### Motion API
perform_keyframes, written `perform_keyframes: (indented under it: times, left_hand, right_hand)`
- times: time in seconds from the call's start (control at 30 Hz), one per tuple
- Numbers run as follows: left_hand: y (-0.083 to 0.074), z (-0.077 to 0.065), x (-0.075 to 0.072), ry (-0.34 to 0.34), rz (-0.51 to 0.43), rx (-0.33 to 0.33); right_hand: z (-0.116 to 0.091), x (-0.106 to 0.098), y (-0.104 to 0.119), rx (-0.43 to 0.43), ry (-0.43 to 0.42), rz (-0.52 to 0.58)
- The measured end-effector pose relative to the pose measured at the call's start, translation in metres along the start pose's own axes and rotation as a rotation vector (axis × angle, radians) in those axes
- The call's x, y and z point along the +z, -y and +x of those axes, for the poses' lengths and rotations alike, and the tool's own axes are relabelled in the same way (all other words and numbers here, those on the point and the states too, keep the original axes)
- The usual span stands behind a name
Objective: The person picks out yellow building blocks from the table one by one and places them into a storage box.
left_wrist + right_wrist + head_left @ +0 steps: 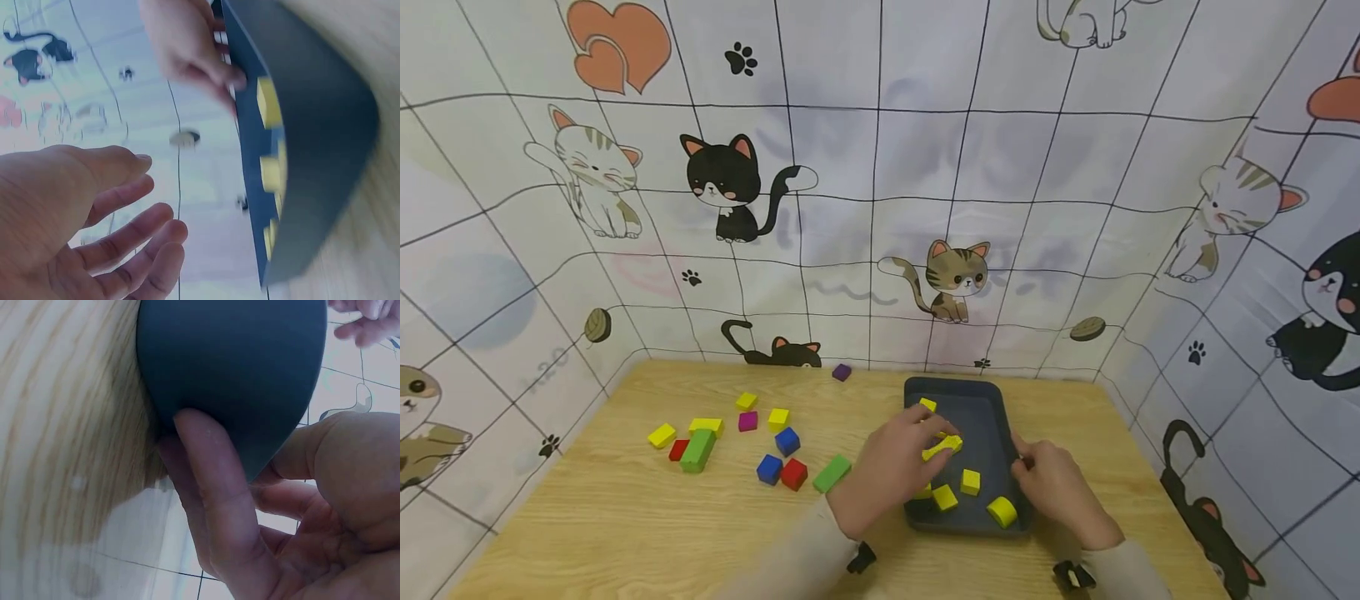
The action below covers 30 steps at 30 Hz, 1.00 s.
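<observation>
A dark grey tray (pixel 985 425) lies lengthwise on the table with several yellow blocks in it. My right hand (pixel 1056 487) holds its right side, thumb at the rim and fingers (pixel 215 462) against the outer wall. Over the tray's left side hovers my left hand (pixel 891 458), its fingers loosely bent with nothing between them in the left wrist view. Just past those fingertips a yellow block (pixel 943 447) shows in the tray. Nearer the front are a yellow cube (pixel 970 482), another yellow block (pixel 944 497) and a rounded yellow block (pixel 1002 512). My left hand partly covers other yellow pieces.
Left of the tray lie loose blocks: a green block (pixel 832 473), a red cube (pixel 794 474), blue cubes (pixel 769 469) and a magenta cube (pixel 748 421). Farther left, a long green block (pixel 698 451) leans by a yellow one. A purple cube (pixel 842 372) sits at the back edge.
</observation>
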<state>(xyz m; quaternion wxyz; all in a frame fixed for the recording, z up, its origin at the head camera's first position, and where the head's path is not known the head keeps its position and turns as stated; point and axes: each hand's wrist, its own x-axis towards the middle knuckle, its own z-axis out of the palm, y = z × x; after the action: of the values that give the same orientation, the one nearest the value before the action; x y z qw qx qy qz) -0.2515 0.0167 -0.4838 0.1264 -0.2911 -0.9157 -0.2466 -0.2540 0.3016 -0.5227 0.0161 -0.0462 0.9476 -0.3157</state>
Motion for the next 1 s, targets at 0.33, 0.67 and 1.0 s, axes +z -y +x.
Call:
perform_keyframes:
  times: [0.33,0.67,1.0]
  left_hand:
    - [0.073,-0.022,-0.041,-0.088,0.030,-0.233]
    - [0.133,-0.037,-0.065,-0.091,0.043,-0.409]
    - [0.168,-0.048,-0.073,-0.049,0.083,-0.501]
  right_hand:
    - [-0.001,-0.002,0.002,0.014,0.009,-0.004]
    - [0.000,0.000,0.002,0.020,0.006,0.013]
    - [0.001,0.001,-0.002,0.036,0.006,0.020]
